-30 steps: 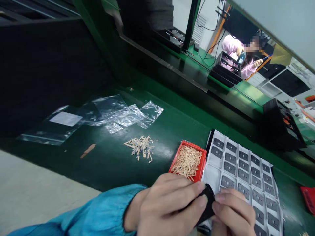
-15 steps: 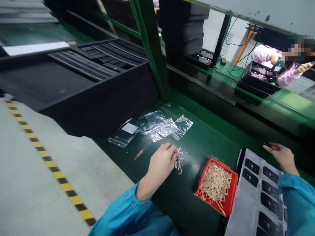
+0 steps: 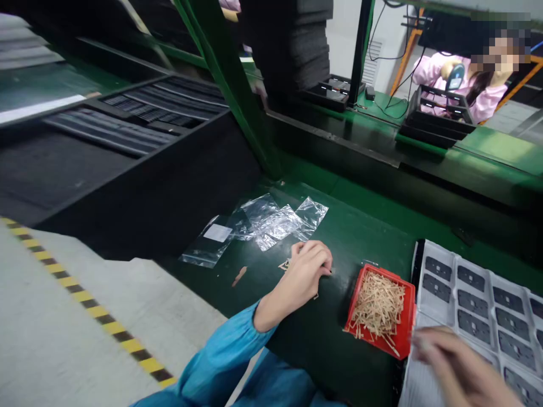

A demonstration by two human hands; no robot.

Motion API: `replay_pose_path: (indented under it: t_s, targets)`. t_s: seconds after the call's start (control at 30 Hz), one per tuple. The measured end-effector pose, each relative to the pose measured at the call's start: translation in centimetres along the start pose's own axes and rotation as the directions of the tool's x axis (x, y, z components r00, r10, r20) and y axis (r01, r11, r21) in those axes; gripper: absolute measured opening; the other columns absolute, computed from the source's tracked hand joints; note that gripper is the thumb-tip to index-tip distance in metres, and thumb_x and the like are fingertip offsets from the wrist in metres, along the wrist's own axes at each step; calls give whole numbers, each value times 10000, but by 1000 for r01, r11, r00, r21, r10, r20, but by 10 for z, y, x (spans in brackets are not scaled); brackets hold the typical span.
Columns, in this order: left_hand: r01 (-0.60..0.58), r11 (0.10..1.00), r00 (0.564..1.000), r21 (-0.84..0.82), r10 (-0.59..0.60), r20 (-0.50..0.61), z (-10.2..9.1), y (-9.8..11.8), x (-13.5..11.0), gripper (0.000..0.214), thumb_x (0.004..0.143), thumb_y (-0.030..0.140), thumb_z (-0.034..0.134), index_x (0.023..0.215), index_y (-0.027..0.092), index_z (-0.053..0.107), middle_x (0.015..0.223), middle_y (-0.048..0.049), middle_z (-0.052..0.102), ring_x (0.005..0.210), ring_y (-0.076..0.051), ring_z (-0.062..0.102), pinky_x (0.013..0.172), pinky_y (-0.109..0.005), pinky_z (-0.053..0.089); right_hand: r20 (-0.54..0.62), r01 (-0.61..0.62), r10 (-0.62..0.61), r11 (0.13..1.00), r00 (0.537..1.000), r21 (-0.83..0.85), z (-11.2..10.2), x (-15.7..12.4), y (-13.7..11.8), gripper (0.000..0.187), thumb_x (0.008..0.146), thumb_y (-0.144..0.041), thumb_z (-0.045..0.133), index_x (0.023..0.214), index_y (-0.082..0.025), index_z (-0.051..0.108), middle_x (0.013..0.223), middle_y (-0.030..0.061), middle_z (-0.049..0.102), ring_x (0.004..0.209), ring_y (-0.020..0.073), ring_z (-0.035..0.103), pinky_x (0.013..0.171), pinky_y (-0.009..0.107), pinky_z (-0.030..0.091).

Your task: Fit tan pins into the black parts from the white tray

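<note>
My left hand (image 3: 301, 277) is over the green tabletop, fingers pinched together. Something tiny and dark shows at its fingertips, too small to name. Partly hidden behind this hand lie a few thin tan strips (image 3: 284, 264). My right hand (image 3: 460, 362) is smeared by motion above the near part of a pale plastic tray (image 3: 453, 282); whether it holds anything is unclear. Flat dark plates (image 3: 473, 303) sit in the tray's pockets. Between the hands stands a red bin (image 3: 408, 308) heaped with thin tan strips (image 3: 377, 305).
Clear plastic bags (image 3: 278, 223) lie beyond my left hand, near a tan scrap (image 3: 240, 276). A black partitioned box (image 3: 190, 175) stands at left, by a green post (image 3: 224, 85). Across the bench, a person in pink (image 3: 436, 70) handles a device near stacked black trays (image 3: 436, 124).
My left hand has shifted right, across the small strips. My right hand has come back from the tray's far side toward its near part, uncovering more plates. The view has also shifted.
</note>
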State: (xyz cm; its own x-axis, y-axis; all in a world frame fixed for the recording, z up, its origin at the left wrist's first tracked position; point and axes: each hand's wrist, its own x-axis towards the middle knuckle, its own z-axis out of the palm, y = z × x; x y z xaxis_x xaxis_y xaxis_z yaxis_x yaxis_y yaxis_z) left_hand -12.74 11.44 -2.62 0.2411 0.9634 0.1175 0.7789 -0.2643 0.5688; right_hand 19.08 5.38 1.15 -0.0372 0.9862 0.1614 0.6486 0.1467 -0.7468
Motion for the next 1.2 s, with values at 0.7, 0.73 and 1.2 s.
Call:
replay_pose_path:
  t_s: [0.7, 0.73, 1.2]
  targets:
    - [-103, 866, 954, -490, 226, 199, -43, 35, -21, 134, 1016, 147, 626, 902, 216, 641, 942, -9, 698, 955, -194, 625, 952, -356, 422, 357, -27, -112, 932, 927, 362, 88, 10, -71, 160, 1052, -230, 513, 949, -252, 634, 803, -45, 653, 738, 85, 635, 719, 166, 481]
    - [-32, 846, 970, -533, 156, 188, -39, 40, -24, 98, 998, 198, 683, 904, 219, 665, 962, -13, 706, 953, -197, 636, 915, -341, 450, 320, 5, -130, 932, 939, 362, 89, 8, -73, 154, 1042, -207, 518, 951, -252, 633, 814, -43, 657, 745, 85, 637, 721, 162, 485]
    - [-134, 625, 882, -769, -280, -380, 2, 72, -33, 205, 1007, 112, 623, 1018, 247, 777, 811, 17, 698, 661, -103, 671, 655, -210, 556, 78, -95, 87, 990, 993, 108, 46, -29, -16, 359, 988, -370, 656, 1335, -280, 662, 1106, 66, 765, 945, 195, 751, 829, 277, 614]
